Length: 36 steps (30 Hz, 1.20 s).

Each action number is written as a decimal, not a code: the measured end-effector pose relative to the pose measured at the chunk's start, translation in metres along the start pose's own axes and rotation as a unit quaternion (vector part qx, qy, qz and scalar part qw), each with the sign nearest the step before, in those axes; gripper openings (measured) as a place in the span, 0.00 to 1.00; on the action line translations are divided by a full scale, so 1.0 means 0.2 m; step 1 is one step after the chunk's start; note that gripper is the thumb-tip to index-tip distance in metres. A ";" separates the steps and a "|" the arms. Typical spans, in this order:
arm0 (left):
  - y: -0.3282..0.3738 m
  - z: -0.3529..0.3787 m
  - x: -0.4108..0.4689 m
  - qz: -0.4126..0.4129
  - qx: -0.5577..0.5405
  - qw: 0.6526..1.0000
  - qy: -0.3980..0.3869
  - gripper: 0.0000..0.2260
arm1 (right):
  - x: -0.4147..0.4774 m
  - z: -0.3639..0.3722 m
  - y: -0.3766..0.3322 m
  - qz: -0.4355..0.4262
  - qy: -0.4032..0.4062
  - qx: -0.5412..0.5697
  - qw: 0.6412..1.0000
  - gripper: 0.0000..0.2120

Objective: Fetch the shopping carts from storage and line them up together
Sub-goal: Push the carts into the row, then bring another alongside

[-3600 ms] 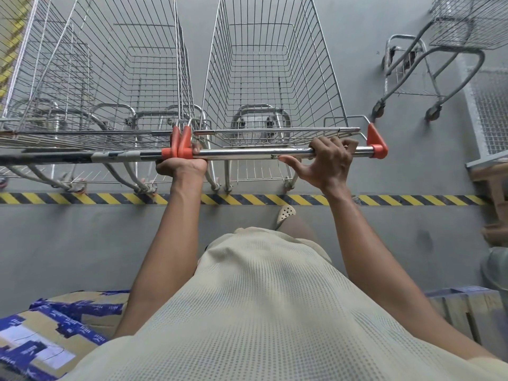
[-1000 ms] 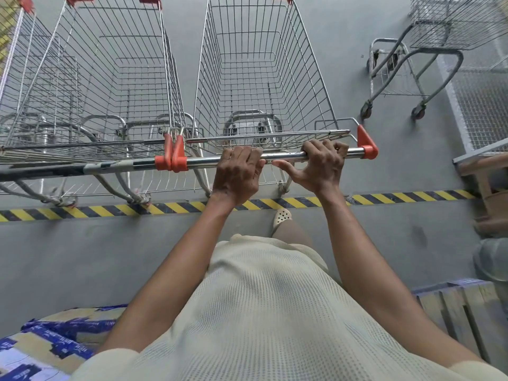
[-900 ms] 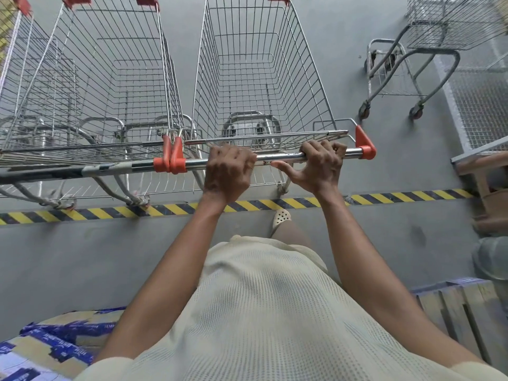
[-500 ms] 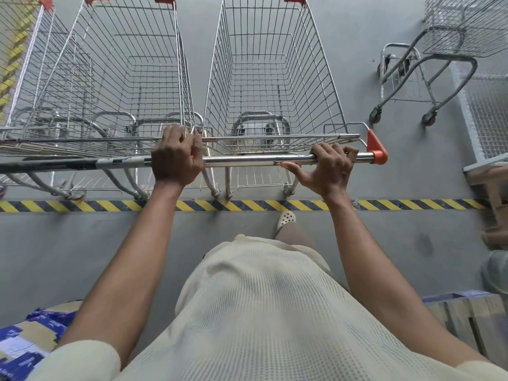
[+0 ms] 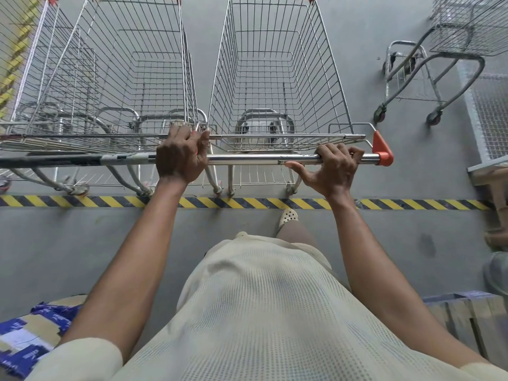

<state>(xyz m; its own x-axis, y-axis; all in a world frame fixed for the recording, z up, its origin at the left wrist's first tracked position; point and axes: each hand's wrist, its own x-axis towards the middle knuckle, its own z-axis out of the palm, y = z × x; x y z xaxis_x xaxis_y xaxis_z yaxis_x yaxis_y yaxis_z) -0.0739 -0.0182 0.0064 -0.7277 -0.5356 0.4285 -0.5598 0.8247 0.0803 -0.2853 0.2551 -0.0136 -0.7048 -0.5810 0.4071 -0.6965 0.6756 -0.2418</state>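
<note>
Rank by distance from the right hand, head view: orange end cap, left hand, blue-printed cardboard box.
From the right hand:
1. Orange end cap, just to its right, on the same handle bar.
2. Left hand, leftward along the bar.
3. Blue-printed cardboard box, on the floor, far lower left.

Grey concrete floor [image 5: 82, 257] crossed by yellow-black hazard tape [image 5: 247, 203]; wooden pallet [image 5: 467, 320] lower right.

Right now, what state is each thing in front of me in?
Right cart, empty, upright.
Left cart, empty, upright, close beside it.
Handle bar, gripped by both hands.
Left hand, curled round the bar's left end.
Right hand, fingers curled over the bar near its orange cap.
Third cart, standing apart at far right.
</note>
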 end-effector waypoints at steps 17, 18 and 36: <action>0.17 0.02 -0.03 -0.039 0.043 0.997 0.042 0.18 | -0.04 0.00 0.00 0.009 0.016 -0.003 1.000 0.36; 0.25 0.03 -0.04 -0.005 0.011 0.999 0.032 0.17 | -0.04 0.00 0.00 0.008 0.016 -0.002 1.000 0.36; 0.66 0.19 -0.10 0.178 -0.080 0.979 -0.054 0.14 | -0.01 -0.01 0.02 0.001 0.016 -0.003 1.000 0.36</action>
<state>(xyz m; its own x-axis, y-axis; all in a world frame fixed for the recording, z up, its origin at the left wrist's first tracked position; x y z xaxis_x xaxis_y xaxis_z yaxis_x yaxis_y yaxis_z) -0.1491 0.0942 -0.0254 -0.9078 -0.2180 0.3584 -0.1997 0.9759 0.0877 -0.2859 0.2594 -0.0135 -0.7013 -0.5651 0.4346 -0.6945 0.6790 -0.2379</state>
